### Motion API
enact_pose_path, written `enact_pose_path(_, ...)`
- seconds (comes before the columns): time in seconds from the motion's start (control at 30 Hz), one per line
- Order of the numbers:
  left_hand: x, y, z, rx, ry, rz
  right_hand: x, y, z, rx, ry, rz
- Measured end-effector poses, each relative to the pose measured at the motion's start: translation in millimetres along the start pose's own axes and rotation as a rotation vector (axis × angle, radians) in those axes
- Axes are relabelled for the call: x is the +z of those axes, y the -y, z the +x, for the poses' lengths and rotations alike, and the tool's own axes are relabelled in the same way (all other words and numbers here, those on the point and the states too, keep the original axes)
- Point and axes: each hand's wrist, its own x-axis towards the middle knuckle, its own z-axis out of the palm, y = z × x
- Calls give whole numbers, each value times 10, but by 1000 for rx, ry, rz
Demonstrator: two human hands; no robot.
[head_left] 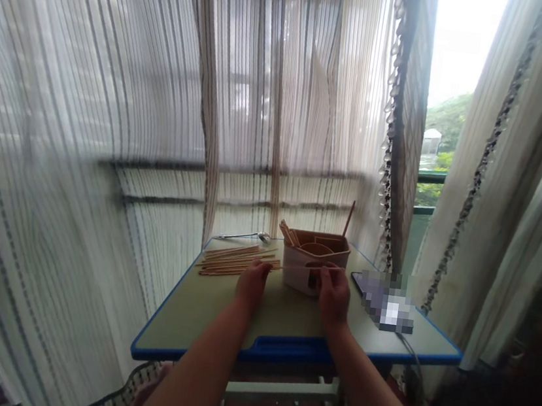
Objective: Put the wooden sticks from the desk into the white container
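Note:
Between my two hands a thin wooden chopstick (300, 269) is held roughly level, just in front of the utensil holder. My left hand (252, 281) pinches its left end, and my right hand (334, 293) grips it toward the right end. Pinkish-brown and divided into compartments, the utensil holder (299, 259) stands behind my hands. Several pale sticks (288, 233) lean in its left compartment, while a single stick (349, 219) rises from the right side. Beside my left hand lies a loose pile of chopsticks (229, 260) on the table.
The small table (286, 317) has a blue edge. Metal cutlery (242, 235) lies at its back left. To the right rests a phone (372, 298), partly blurred out, with a cable (411, 350) hanging over the edge. Striped sheer curtains (167, 85) hang behind the table.

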Motion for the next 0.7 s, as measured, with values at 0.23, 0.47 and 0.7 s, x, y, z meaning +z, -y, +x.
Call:
enact_pose_path(0.23, 76, 30, 44, 26, -56, -1, -162, 411, 220, -253, 66, -226)
enact_pose_path(0.47, 30, 6, 28, -4, -93, 23, -87, 1255, 693, -715, -34, -499)
enact_pose_path(0.7, 30, 28, 23, -52, -78, 33, 349, 898, 817, -609, 339, -951)
